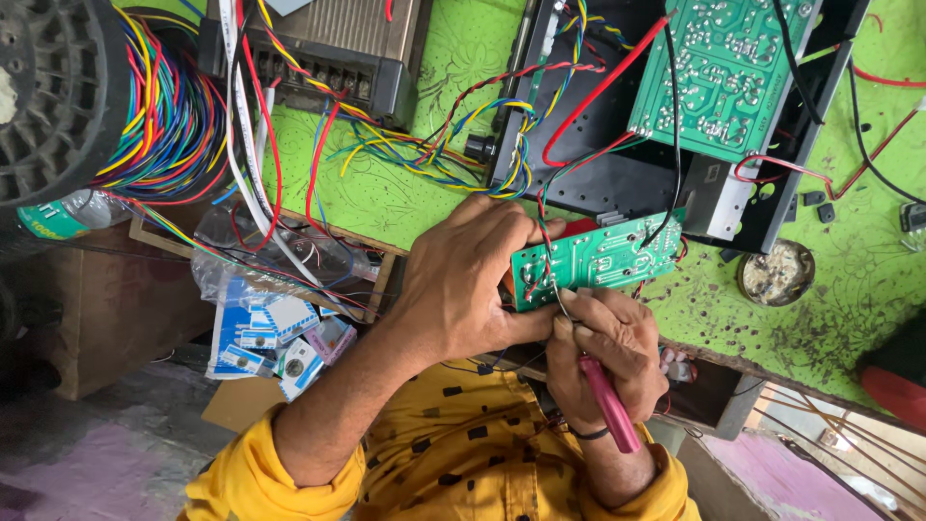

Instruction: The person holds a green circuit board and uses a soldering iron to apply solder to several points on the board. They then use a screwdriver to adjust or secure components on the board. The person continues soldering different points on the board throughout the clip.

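1. Board (598, 257), small and green, sat mid-frame over the table (415, 193) edge, left hand (463, 285) fingers gripping it.
2. Right hand (608, 347) fingers pinched a pink tool (610, 403) at a wire.
3. Wiring step; next needs steady tip.

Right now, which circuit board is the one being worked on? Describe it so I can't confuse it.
Start at the green table and its open black chassis. Below it, the left hand grips a small green board; the right hand holds a pink-handled tool. The bigger green board sits untouched on the chassis.
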Tool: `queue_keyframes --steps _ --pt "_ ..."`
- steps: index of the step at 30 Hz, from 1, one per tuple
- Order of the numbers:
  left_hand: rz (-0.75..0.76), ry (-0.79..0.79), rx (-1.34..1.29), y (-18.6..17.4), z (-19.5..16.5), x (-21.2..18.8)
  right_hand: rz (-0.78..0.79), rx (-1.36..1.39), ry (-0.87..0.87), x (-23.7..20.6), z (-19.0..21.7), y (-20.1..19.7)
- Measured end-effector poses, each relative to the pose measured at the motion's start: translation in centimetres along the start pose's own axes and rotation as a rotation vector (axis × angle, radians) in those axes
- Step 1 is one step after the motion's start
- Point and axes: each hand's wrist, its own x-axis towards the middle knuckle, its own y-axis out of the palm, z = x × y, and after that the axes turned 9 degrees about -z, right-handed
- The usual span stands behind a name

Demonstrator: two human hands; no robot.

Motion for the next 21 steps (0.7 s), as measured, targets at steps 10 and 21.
queue_keyframes --steps 10,21 --pt "-0.015 0.012 -0.019 -0.16 -0.28 -0.04 0.024 0.037 -0.002 -0.13 -0.19 -0.29" --pt "-0.004 0.014 -0.007 -0.15 -0.13 0.08 0.029 0.040 -0.011 -0.24 -0.44 -0.33"
